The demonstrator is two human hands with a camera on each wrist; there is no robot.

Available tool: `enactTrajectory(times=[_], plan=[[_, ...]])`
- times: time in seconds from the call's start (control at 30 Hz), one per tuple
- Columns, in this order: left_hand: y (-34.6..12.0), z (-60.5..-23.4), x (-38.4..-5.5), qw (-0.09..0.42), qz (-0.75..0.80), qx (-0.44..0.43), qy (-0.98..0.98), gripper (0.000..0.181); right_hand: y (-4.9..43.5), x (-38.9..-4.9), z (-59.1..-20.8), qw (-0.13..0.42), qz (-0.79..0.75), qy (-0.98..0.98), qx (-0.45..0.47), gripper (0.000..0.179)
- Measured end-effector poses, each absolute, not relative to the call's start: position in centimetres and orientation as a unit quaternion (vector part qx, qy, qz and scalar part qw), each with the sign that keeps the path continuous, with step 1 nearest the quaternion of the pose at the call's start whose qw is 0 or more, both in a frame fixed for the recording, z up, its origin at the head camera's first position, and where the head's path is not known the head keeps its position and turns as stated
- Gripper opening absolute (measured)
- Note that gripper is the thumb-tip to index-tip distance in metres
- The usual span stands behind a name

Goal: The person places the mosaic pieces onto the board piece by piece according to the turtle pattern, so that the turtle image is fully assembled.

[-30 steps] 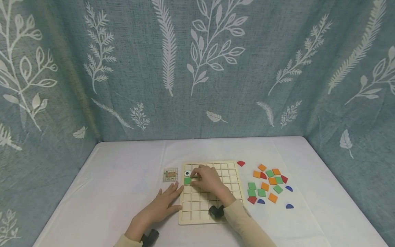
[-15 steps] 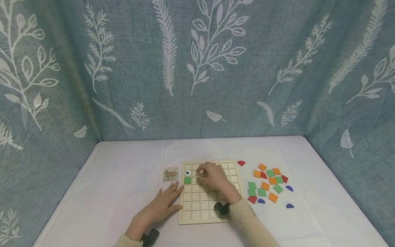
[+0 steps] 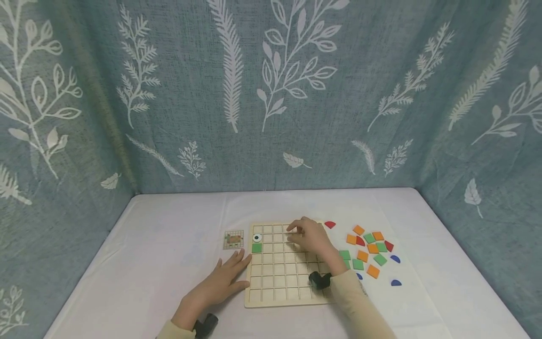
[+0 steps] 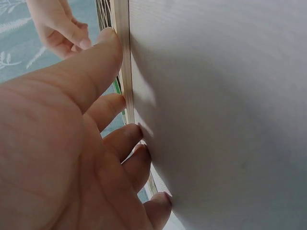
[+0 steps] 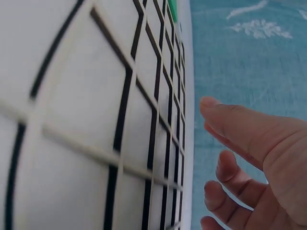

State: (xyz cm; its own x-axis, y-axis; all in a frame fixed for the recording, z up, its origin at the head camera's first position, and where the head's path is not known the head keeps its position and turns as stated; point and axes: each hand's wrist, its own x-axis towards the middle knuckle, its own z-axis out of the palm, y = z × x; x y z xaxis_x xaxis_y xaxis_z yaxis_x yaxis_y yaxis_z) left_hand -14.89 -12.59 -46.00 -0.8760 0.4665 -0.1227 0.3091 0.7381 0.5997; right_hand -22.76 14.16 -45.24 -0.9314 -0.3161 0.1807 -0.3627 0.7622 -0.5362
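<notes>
A wooden grid board (image 3: 267, 282) lies on the table. In its left column sit a round white eye piece (image 3: 257, 238) and, just below, a green square tile (image 3: 257, 248). My left hand (image 3: 224, 278) rests on the table with fingers spread, thumb and fingertips at the board's left edge. My right hand (image 3: 312, 236) hovers over the upper right of the board. Its fingers are loosely bent, and the right wrist view shows nothing between thumb and fingers. A small picture card (image 3: 234, 239) lies beyond the left fingertips.
Right of the board lie scattered pieces: orange squares (image 3: 373, 271), green squares (image 3: 380, 260), blue half-discs (image 3: 395, 283) and red pieces (image 3: 330, 225). The right forearm partly covers the nearest ones. A patterned curtain (image 3: 271, 94) stands behind and beside the white table (image 3: 178, 226).
My right hand has drawn away from beside the green tile and eye piece, moving right across the board. The left hand has stayed in place.
</notes>
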Motion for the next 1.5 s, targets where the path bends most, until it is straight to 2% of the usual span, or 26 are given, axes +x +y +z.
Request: enactTrajectory(times=[0.67, 0.93, 1.5], plan=[[-12.8, -46.4, -15.1, 0.143, 0.297, 0.205, 0.922, 0.067, 20.4, -23.9, -45.2, 0.022, 0.286, -0.953, 0.1, 0.018], [-12.8, -46.4, -15.0, 0.142, 0.299, 0.209, 0.92, 0.068, 22.9, -24.3, -44.8, 0.028, 0.278, -0.955, 0.1, 0.026], [-12.8, -46.2, -15.0, 0.139, 0.297, 0.207, 0.922, 0.067, 24.7, -25.5, -45.3, -0.022, 0.237, -0.969, 0.069, 0.023]])
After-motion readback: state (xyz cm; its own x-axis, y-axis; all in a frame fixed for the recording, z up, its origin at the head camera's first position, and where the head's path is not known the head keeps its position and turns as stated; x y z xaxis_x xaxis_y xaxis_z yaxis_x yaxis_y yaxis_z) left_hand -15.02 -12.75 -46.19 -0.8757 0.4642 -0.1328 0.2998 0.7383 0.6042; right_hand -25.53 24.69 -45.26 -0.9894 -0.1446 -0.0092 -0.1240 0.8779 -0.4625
